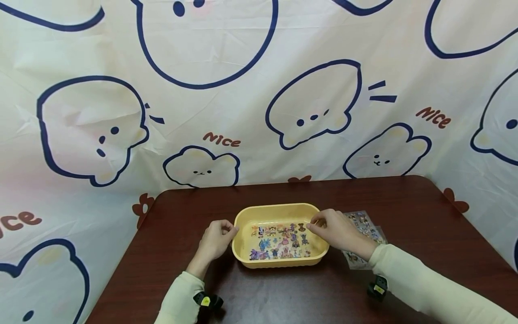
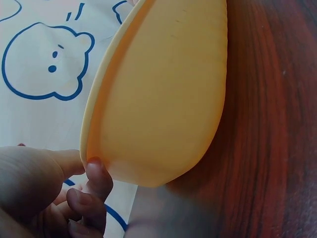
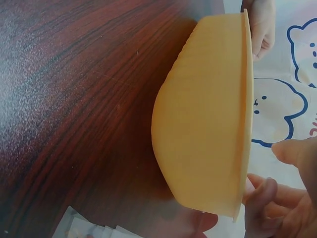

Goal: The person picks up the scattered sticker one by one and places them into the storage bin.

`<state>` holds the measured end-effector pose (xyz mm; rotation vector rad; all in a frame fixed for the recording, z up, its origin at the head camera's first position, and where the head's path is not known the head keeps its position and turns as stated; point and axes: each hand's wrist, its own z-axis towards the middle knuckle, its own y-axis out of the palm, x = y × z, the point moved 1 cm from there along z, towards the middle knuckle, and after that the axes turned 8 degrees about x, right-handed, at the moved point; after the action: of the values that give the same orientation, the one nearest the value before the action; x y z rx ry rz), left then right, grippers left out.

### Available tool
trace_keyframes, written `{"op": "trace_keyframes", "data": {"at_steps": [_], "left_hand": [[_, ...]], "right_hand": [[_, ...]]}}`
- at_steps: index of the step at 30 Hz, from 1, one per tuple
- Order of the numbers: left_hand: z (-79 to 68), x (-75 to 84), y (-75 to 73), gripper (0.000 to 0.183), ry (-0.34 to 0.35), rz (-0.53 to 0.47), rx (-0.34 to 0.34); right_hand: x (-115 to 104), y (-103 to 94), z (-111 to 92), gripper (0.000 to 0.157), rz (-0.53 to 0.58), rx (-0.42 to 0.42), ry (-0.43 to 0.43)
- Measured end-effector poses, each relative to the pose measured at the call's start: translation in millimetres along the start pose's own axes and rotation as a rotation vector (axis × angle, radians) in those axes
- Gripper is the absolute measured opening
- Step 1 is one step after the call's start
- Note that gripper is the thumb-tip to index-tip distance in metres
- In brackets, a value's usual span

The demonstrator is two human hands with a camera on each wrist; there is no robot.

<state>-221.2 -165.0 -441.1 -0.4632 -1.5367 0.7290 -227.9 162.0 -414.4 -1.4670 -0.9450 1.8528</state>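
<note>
So, left hand in a pinch on the yellow basin, right hand over it, grip unclear.

"Nice," in brown lettering, appears twice in full on the cartoon-print cloth: one word at 10 o'clock from the middle of the head view, another between 2 and 3 o'clock. A third, between 8 and 9 o'clock, is cropped by the edge to "ice." Yellow labels on the black wrist devices are too small to read.
</note>
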Motion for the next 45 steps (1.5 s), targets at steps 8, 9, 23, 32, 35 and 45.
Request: {"op": "trace_keyframes", "data": {"at_steps": [8, 9, 23, 32, 35, 45], "left_hand": [[-0.2, 0.1, 0.8, 0.020, 0.005, -0.010, 0.008], [0.0, 0.2, 1.1, 0.020, 0.004, -0.013, 0.008], [-0.3, -0.1, 0.2, 0.020, 0.008, -0.013, 0.004], [-0.4, -0.8, 1.0, 0.020, 0.005, -0.005, -0.003], [0.3, -1.4, 1.5, 0.020, 0.005, -0.010, -0.002], [1.8, -1.8, 1.8, 0.020, 0.001, -0.012, -0.003]], "right_hand": [[0.1, -2.7, -1.1, 0.019, 0.027, 0.040, -0.005], [0.3, -3.1, -1.3, 0.018, 0.031, 0.045, -0.011], [5.6, -7.3, -3.6, 0.019, 0.091, 0.069, -0.004], [13.1, -14.0, -6.9, 0.018, 0.104, 0.071, -0.015], [15.8, -16.5, -8.0, 0.019, 0.105, 0.073, -0.027], [29.5, -24.1, -10.7, 0.021, 0.085, 0.064, 0.002]]}}
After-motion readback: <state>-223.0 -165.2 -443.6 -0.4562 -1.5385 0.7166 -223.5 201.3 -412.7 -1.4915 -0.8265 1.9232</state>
